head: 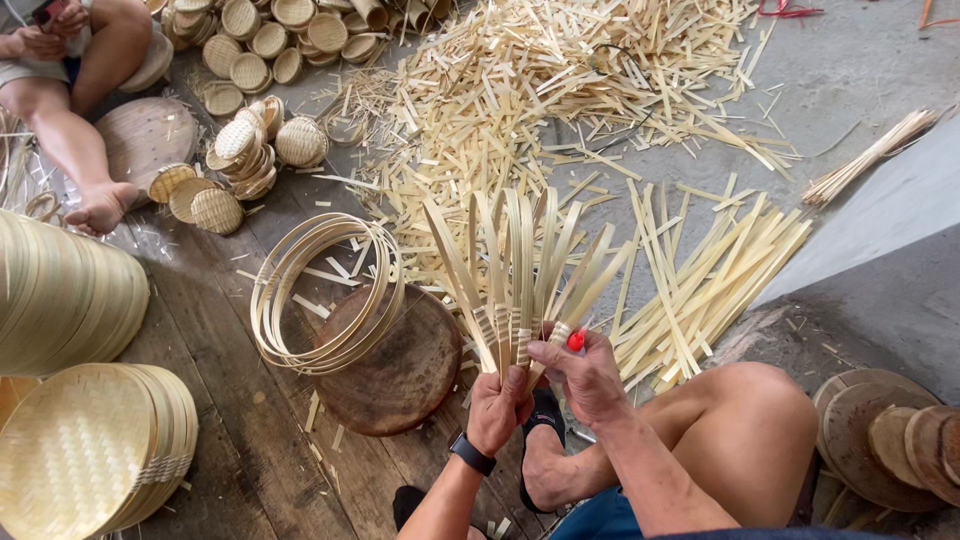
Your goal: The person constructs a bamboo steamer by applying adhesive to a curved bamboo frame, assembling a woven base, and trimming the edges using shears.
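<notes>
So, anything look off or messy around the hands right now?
Nothing looks damaged. The left hand and right hand hold a fan of bamboo strips, evenly spread. Loose strips lie scattered over the floor beyond, and a few offcuts lie by the round wooden board: working litter, not a spill.

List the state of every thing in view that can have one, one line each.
Left hand: closed around the base of the bamboo strips.
Right hand: gripping the same bunch, with a small red-tipped thing at the fingers.
Bamboo strips: held upright, fanned out at the top.
Bamboo hoops: stacked, leaning on the round wooden block.
Round wooden block: lying flat on the floor.
Woven trays: stacked on edge.
Loose strips: scattered in a heap.
</notes>
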